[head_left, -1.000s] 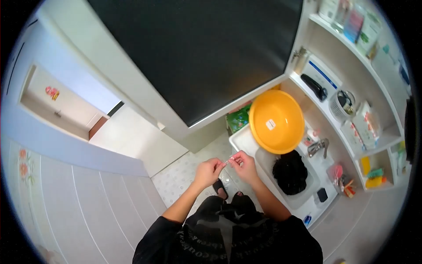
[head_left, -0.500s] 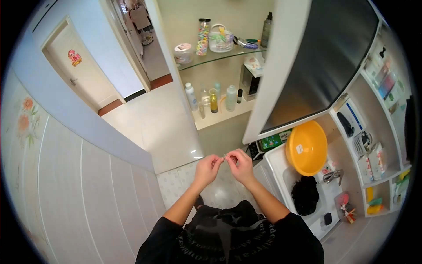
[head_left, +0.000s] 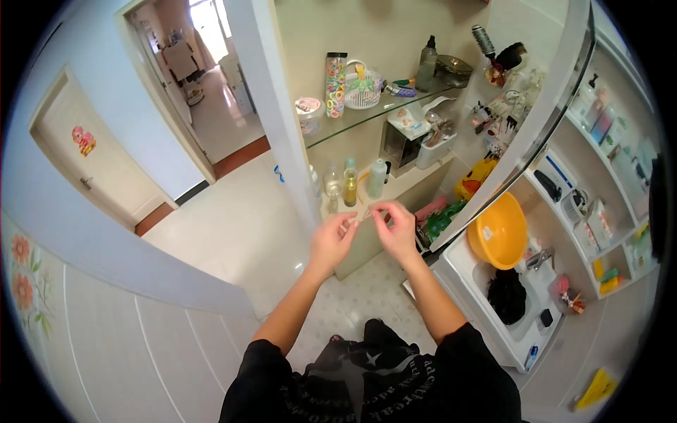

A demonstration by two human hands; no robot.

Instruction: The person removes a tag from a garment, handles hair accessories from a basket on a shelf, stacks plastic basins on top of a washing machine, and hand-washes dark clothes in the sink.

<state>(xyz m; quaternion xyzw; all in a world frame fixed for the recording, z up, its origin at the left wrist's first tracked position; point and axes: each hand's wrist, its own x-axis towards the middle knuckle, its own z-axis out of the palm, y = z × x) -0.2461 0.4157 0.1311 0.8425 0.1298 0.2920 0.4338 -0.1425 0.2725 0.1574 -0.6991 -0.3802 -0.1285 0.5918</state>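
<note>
My left hand (head_left: 332,244) and my right hand (head_left: 396,231) meet in front of the lower shelf, thumbs and fingertips pinched. Between them is a small, thin, pale thing (head_left: 364,216), too fine to name. Just beyond my fingers stand a bottle of yellow liquid (head_left: 350,185), a clear bottle (head_left: 333,182) and a pale green bottle (head_left: 377,179). Above, on the glass shelf (head_left: 384,110), are a tall jar of colourful rings (head_left: 336,84), a white basket (head_left: 362,90) and a tub (head_left: 309,115).
To the right, a mirrored cabinet door (head_left: 518,173) stands ajar. Below it, a yellow basin (head_left: 498,233) rests on the white sink (head_left: 462,282), with a black furry-looking bundle (head_left: 507,297) in the bowl. A tiled wall (head_left: 106,317) runs along the left.
The view has shifted toward the shelves, showing more of their right side. My hands are higher in view, nearer the bottles, and slightly farther apart. The mirrored door now appears nearly edge-on.
</note>
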